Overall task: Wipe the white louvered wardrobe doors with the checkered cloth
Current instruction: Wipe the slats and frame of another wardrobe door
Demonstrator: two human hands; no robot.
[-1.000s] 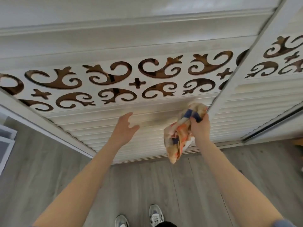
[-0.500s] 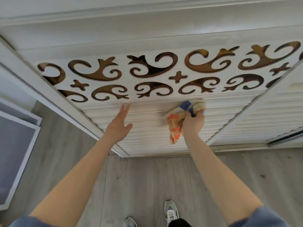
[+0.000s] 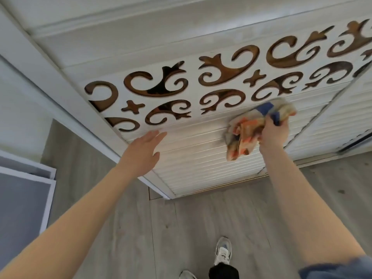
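The right hand grips the bunched checkered cloth against the louvered door; the left hand spreads flat beside it.

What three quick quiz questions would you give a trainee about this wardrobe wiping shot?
1. True or false: the left hand grips the checkered cloth.
2. The cloth lies against: A the louvered door, B the floor, C a shoe.
3. Fill in: on the door, the scroll cutouts sit ___ the cloth.
Key: 1 false, the right hand grips it; 2 A; 3 above.
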